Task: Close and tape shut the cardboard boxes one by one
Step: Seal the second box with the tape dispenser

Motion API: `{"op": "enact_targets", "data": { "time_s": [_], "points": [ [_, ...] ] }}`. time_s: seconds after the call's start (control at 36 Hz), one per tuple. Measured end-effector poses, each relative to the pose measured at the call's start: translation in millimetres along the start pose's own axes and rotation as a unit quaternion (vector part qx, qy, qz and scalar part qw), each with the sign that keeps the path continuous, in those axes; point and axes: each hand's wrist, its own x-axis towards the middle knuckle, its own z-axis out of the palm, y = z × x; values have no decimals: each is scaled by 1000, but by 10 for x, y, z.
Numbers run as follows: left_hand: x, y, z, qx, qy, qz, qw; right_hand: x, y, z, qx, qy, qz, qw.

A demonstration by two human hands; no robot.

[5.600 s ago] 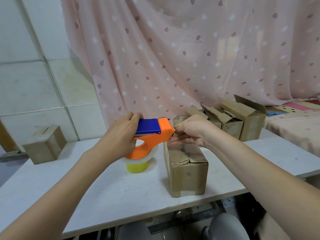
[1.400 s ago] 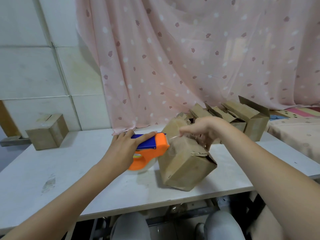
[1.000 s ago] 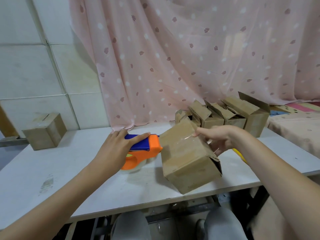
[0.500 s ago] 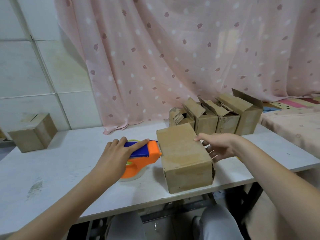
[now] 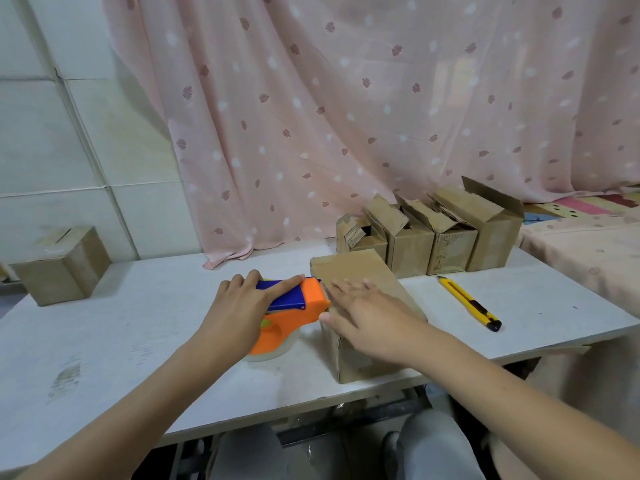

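Observation:
A closed cardboard box (image 5: 349,270) lies on its side near the front of the white table (image 5: 138,327). My right hand (image 5: 367,317) lies flat on its top face, fingers straight and spread toward the left edge. My left hand (image 5: 242,306) grips the orange and blue tape dispenser (image 5: 298,306), whose front end is against the box's left upper edge. The clear tape roll under the dispenser rests on the table.
Several open boxes (image 5: 433,233) stand in a row at the back right, by the pink curtain. A yellow utility knife (image 5: 467,301) lies right of the box. Another closed box (image 5: 59,268) sits at the far left. My knees show under the table's front edge.
The box has been tipped from tilted to lying flat on the table. My right hand moved from its right side onto its top. The dispenser stays at the box's left edge.

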Motion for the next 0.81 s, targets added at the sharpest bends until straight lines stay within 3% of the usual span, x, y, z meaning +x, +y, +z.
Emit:
{"op": "enact_targets", "data": {
  "time_s": [0.36,0.47,0.61,0.81],
  "points": [
    [-198,-148,77,-47,23,9,999,9,79,159,-37,29,14,999],
    [-172,-170,49,-13,24,7,1000,20,77,168,-37,33,20,999],
    [-196,-253,-36,-7,-28,-7,1000,22,58,170,-38,33,30,998],
    [-379,-413,-30,19,9,8,1000,9,-4,101,-11,28,33,999]
  ]
}}
